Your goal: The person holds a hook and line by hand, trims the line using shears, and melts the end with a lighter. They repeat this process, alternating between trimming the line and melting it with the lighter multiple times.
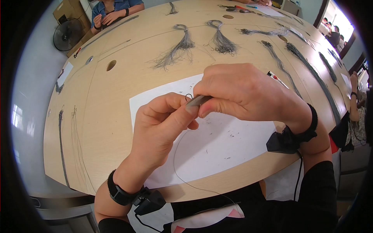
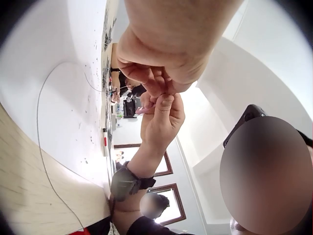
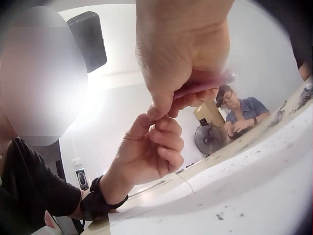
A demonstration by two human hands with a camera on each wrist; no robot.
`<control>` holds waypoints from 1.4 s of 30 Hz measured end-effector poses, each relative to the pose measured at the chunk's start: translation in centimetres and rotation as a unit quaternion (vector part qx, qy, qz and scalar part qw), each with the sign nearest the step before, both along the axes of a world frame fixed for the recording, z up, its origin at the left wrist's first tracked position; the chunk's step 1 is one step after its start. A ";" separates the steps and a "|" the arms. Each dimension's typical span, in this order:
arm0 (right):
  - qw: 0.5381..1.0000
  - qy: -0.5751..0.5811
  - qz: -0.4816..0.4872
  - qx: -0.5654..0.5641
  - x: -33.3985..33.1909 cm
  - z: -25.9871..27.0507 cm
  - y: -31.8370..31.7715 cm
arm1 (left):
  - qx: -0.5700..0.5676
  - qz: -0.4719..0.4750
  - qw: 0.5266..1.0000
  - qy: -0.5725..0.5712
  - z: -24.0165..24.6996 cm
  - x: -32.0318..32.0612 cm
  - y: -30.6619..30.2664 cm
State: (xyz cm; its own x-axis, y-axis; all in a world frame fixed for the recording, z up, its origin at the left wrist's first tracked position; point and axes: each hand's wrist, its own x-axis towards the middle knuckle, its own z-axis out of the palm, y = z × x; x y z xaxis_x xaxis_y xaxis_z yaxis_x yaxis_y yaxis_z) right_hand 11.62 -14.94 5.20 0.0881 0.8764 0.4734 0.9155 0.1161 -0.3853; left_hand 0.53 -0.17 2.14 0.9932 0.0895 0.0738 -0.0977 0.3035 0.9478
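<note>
1. Just above the paper (image 1: 229, 143), the two hands meet, fingertips touching.
2. Left hand (image 1: 161, 124): its fingers are curled, and thumb and forefinger pinch a thin wire (image 1: 173, 155). The wire curves down over the paper and past the near edge of the tabletop (image 1: 105, 116).
3. Right hand (image 1: 243, 91): its fingers are curled and pinch a slim grey tool (image 1: 197, 101), whose tip sits at the left thumb.
4. Grey bundles (image 1: 176, 48) of strands lie spread across the far tabletop.
5. A marker (image 1: 276, 77) lies just beyond the right wrist.
</note>
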 end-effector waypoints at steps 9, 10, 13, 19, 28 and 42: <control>0.977 0.202 -0.056 0.031 -1.0 0.5 0.0 | 0.001 0.008 1.000 0.005 -0.2 0.0 0.1; 0.977 0.203 -0.056 0.031 -1.2 0.3 0.1 | 0.000 0.007 1.000 0.000 -0.2 0.0 0.1; 0.961 0.267 -0.063 0.031 -1.4 -0.2 0.3 | 0.002 0.019 1.000 0.011 0.0 -0.1 -0.4; 0.972 0.229 -0.056 0.007 -1.1 -0.1 -0.1 | -0.003 -0.004 1.000 0.009 0.0 -0.1 -0.2; 0.986 0.159 -0.054 0.016 -0.3 1.0 -0.7 | -0.052 -0.006 0.998 0.020 0.1 -0.1 0.1; 0.997 0.065 0.031 -0.023 0.2 0.1 -0.3 | -0.010 -0.024 0.999 0.039 0.3 -0.3 -0.1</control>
